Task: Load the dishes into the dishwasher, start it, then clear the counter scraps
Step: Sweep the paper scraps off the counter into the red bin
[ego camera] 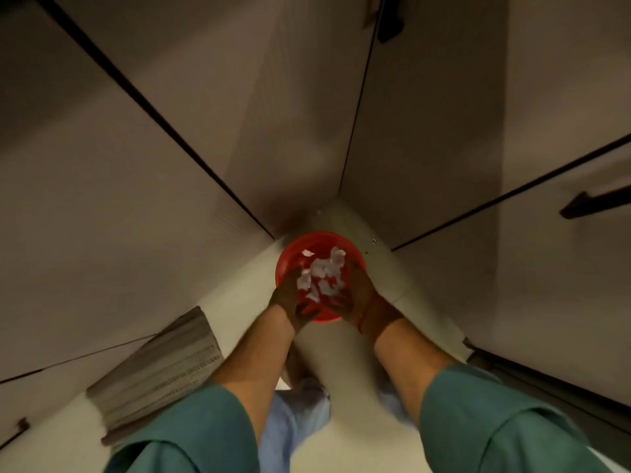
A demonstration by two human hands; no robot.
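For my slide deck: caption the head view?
Both hands drop white scraps into a red bin.
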